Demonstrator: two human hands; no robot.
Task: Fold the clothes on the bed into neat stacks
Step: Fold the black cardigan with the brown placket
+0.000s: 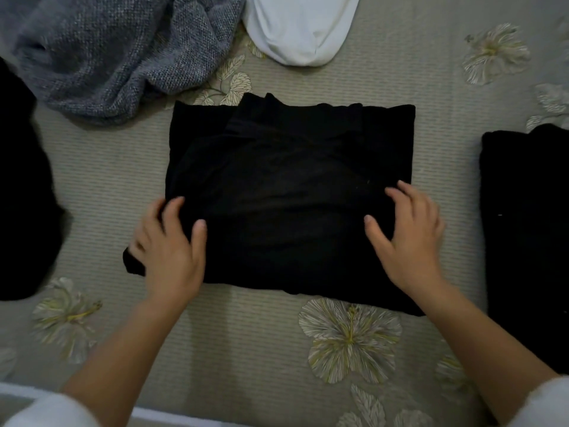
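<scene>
A black garment lies folded into a rough rectangle in the middle of the bed, its collar toward the far side. My left hand rests on its near left edge, fingers slightly bent and thumb on top of the cloth; a small black corner sticks out beside the palm. My right hand lies on the near right part with fingers spread and pressing down. Neither hand pinches the fabric.
A grey knit sweater lies crumpled at the far left, a white garment at the far middle. A dark heap sits at the left edge, and a folded black stack at the right. The bedsheet is beige with flowers.
</scene>
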